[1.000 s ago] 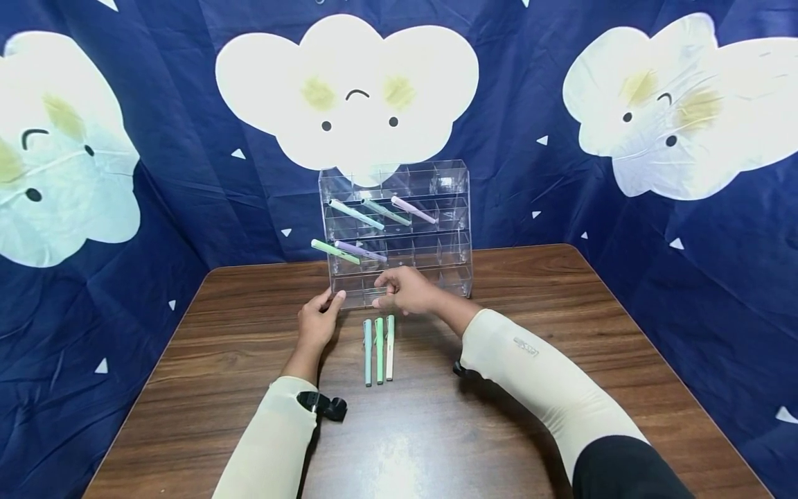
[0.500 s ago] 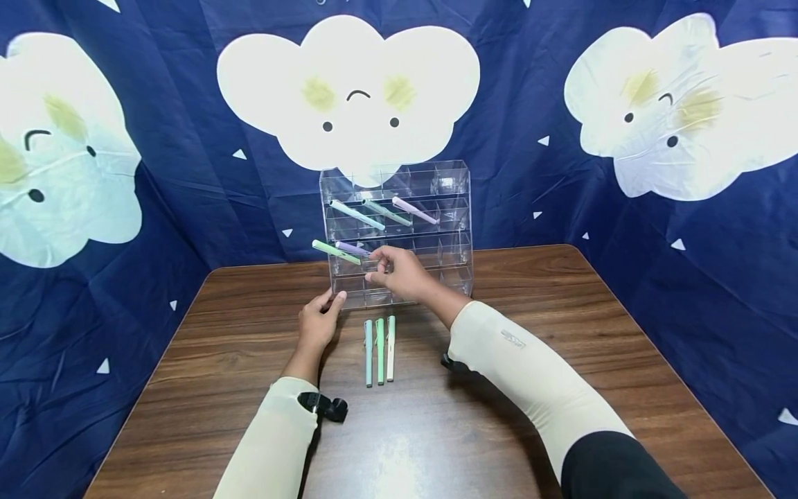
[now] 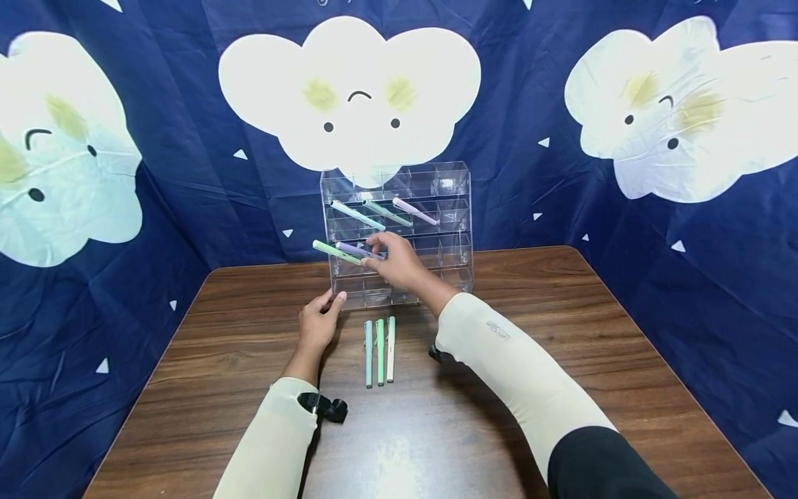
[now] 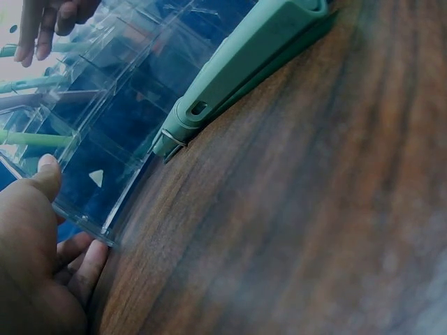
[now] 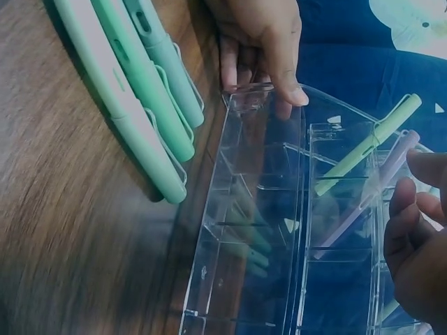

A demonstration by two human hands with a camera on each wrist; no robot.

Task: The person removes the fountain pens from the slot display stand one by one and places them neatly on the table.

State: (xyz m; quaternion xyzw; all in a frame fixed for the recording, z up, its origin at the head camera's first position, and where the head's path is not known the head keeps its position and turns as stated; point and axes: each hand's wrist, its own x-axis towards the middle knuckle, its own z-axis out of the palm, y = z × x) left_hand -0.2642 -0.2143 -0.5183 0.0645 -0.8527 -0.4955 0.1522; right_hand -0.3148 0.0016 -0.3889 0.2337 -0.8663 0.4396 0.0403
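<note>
On the bench (image 3: 218,360), far side: clear rack (image 3: 431,244)
Left hand (image 3: 316,324): fingers gripping rack's lower left corner
Right hand (image 3: 400,265): fingers parted near lower purple pen (image 3: 351,249)

A purple pen (image 3: 352,249) slants beside a light-green pen (image 3: 330,249) in a clear, upright, four-tiered rack (image 3: 445,242).

Clear rack (image 5: 272,202): left hand (image 5: 260,42) grips one end of it. Lime pen (image 5: 367,146) and lilac pen (image 5: 367,197) stick out its front. Right hand (image 5: 422,244) in front of rack, fingers bent. Three capped pens (image 5: 143,77) on desk (image 5: 63,230) beside rack.
</note>
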